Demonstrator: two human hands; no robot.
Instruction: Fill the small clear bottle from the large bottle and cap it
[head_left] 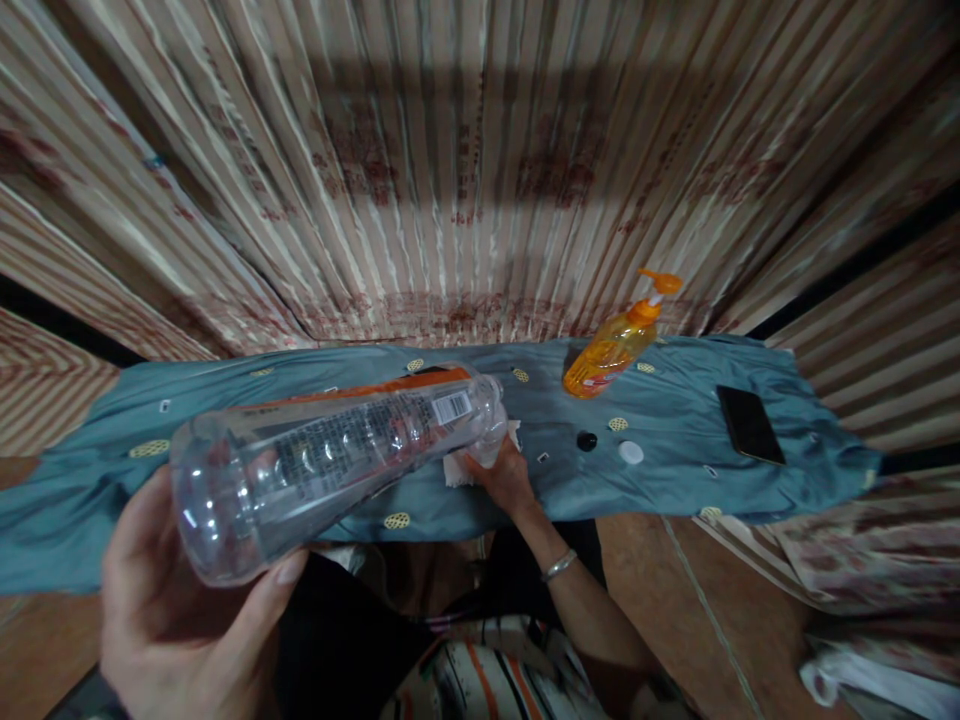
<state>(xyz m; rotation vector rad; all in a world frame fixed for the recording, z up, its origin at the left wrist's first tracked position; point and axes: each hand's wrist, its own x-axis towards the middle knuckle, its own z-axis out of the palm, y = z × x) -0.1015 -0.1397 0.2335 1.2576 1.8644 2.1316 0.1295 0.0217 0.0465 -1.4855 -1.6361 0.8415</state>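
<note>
A large clear plastic bottle [337, 455] with a printed, barcoded label lies tilted across the view, its neck toward the middle. My left hand [180, 610] is closed around its base end, thumb below and fingers behind. At the neck end, my right hand [508, 480] grips a crumpled white tissue [456, 471]; the bottle's neck partly hides those fingers. Whether the tissue touches the bottle, I cannot tell. Right of that hand, a small black cap [586, 441] and a white round cap [631, 452] lie on the teal cloth [480, 520].
An orange pump bottle [609, 352] stands toward the back of the cloth-covered table. Farther right lies a dark phone-like slab [750, 424]. Striped, patterned curtains [465, 180] hang close behind and at both sides. Tiled floor [675, 600] shows below the front edge.
</note>
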